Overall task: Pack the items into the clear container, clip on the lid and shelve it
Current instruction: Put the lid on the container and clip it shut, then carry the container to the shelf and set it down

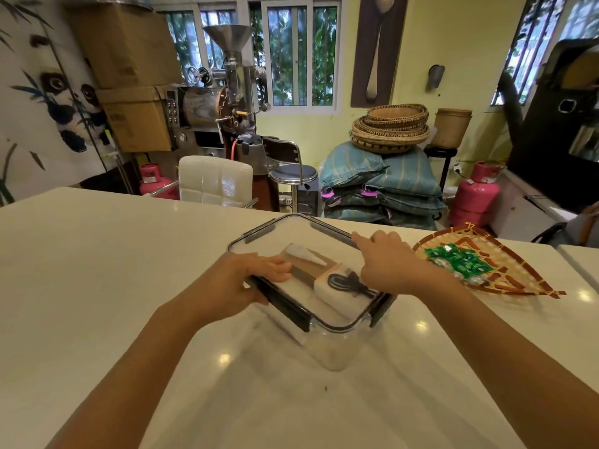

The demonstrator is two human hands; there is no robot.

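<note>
- Left hand [256, 273]: fingers together and curled over the left edge of the lid [278, 234], thumb side pressing down above a dark side clip [285, 307]. It is clamped on the lid's edge, not spread.
- Right hand [385, 260]: fingers loosely bent and close together, resting on the lid's right rim, index fingertip reaching along the far-right edge. Whether it grips the rim or only presses on it cannot be told.
- Clear container [327, 348]: stands on the counter [129, 286] near the middle, a little toward the far edge, turned corner-on to the viewer, lid lying on top.
- Contents seen through the lid: a white cone-shaped item [306, 254] toward the far side and a white block with a coiled black cable [348, 283] toward the near-right corner (a brown flat piece lies between them; its nature is unclear).
- A second dark clip [382, 311] hangs at the near-right side; whether either clip is latched cannot be made out.
- Woven tray [518, 277]: on the counter just right of the container, holding green sachets [460, 260]; apart from the right hand.
- Motion blur softens the container's lower walls and both forearms.
</note>
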